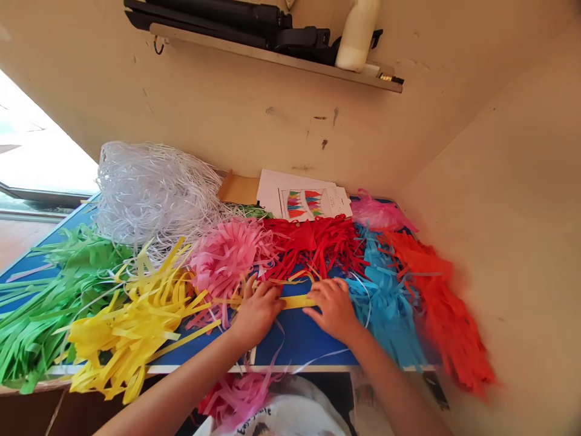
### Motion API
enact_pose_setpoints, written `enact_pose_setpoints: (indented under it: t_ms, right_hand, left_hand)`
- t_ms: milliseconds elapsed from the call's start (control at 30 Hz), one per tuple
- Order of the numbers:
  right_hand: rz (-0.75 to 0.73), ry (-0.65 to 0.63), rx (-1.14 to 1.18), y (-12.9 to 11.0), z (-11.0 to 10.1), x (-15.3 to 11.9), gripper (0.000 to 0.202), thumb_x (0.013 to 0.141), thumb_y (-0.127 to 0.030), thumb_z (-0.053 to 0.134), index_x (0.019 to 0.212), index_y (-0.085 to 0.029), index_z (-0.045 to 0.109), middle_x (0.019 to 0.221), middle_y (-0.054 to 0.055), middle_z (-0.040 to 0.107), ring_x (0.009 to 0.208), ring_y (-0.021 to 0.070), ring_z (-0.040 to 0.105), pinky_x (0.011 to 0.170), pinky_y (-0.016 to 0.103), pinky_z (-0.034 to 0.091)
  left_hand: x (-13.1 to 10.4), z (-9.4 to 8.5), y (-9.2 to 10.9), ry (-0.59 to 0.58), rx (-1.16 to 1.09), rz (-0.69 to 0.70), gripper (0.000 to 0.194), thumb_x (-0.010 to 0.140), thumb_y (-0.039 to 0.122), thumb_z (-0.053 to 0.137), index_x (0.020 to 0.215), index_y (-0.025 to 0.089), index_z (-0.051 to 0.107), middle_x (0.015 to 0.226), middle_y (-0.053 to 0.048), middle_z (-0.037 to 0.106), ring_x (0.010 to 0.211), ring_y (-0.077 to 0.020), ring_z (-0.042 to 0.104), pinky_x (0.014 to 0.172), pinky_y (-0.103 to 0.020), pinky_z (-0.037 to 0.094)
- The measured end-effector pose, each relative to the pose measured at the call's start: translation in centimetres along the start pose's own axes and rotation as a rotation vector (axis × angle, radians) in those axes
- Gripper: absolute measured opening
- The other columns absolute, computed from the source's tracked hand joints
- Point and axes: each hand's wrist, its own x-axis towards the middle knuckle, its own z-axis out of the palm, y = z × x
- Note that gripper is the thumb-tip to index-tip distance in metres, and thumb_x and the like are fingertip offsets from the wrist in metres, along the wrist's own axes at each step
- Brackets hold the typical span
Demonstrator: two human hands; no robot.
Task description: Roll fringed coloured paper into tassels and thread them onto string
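A yellow strip [296,301] lies flat on the blue table [297,342] between my hands. My left hand [258,307] is closed over its left end, fingers curled down. At the right end, my right hand [333,307] rests with thumb and fingers apart, fingertips on or beside the strip; what lies beneath them is partly hidden. Pink fringe [227,251] lies behind my left hand, and red fringe [318,245] lies behind both hands. Blue fringe [385,297] is right of my right hand. Yellow fringe [122,330] spreads to the left of my left hand.
Green fringe [40,321] covers the left end, with white strands [154,188] behind. Orange-red fringe [454,309] hangs over the right edge. A printed card [304,197] leans near the wall. Above is a shelf [272,57] with a white bottle [358,36]. Pink fringe [240,396] lies on my lap.
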Motion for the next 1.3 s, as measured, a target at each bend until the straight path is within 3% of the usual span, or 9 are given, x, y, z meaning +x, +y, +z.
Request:
enact_pose_setpoints:
  t_ms: [100,233,333,433,533,767,1300]
  right_hand:
    - [-0.177,-0.023,-0.029,0.5,0.0,-0.4,0.005,0.089,-0.025,0.065,0.094,-0.025,0.067,0.097,0.002,0.071,0.102,0.0214,0.056,0.098,0.043,0.026]
    - [-0.104,-0.072,0.006,0.7,0.3,0.2,0.009,0.092,-0.021,0.059,0.087,-0.023,0.066,0.092,0.001,0.071,0.099,0.0192,0.057,0.095,0.040,0.029]
    - [-0.027,-0.076,0.013,-0.2,-0.1,0.8,0.005,0.089,-0.023,0.064,0.084,-0.022,0.065,0.094,0.002,0.070,0.099,0.0202,0.056,0.094,0.040,0.030]
    - [-0.090,-0.038,-0.025,-1.4,0.1,0.9,0.013,0.086,-0.028,0.068,0.096,-0.022,0.065,0.101,0.004,0.069,0.102,0.0227,0.054,0.095,0.042,0.028]
    - [-0.152,-0.012,-0.034,-1.5,1.1,0.6,0.005,0.091,-0.024,0.062,0.092,-0.022,0.067,0.091,0.002,0.070,0.094,0.0201,0.056,0.091,0.040,0.028]
    - [0.044,-0.031,0.099,1.3,1.6,0.2,0.015,0.093,-0.026,0.060,0.080,-0.021,0.067,0.086,0.001,0.069,0.087,0.0169,0.057,0.083,0.035,0.028]
    - [0.097,-0.040,0.165,1.8,1.9,0.9,0.010,0.081,-0.018,0.067,0.072,-0.020,0.062,0.089,0.001,0.063,0.089,0.0173,0.057,0.084,0.033,0.034]
  left_hand:
    - [-0.3,-0.1,0.4,-0.013,0.019,0.093,0.016,0.089,0.020,0.054,0.094,0.027,0.068,0.093,-0.002,0.068,0.110,-0.0255,0.053,0.114,-0.058,0.013]
    - [0.0,-0.2,0.9,-0.003,0.036,0.069,0.016,0.089,0.026,0.053,0.094,0.022,0.068,0.096,-0.006,0.068,0.112,-0.0272,0.052,0.114,-0.059,0.014]
    - [0.4,-0.3,1.0,0.002,0.045,0.060,0.017,0.091,0.021,0.051,0.086,0.023,0.067,0.090,-0.005,0.069,0.109,-0.0254,0.054,0.113,-0.057,0.018]
    - [0.5,-0.2,0.7,0.019,0.037,0.051,0.020,0.092,0.018,0.050,0.081,0.023,0.067,0.083,-0.004,0.069,0.105,-0.0243,0.056,0.111,-0.054,0.021]
    - [0.0,0.1,0.1,0.040,0.030,0.034,0.023,0.094,0.019,0.048,0.082,0.023,0.067,0.081,-0.003,0.069,0.102,-0.0232,0.057,0.110,-0.053,0.021]
    - [-0.6,0.3,-1.5,0.017,-0.052,-0.031,0.025,0.096,0.025,0.046,0.088,0.025,0.070,0.086,-0.003,0.071,0.094,-0.0221,0.058,0.106,-0.050,0.025]
    - [0.9,0.3,-1.3,-0.020,-0.088,-0.136,0.022,0.089,0.028,0.054,0.071,0.021,0.064,0.076,-0.003,0.065,0.085,-0.0235,0.055,0.090,-0.047,0.034]
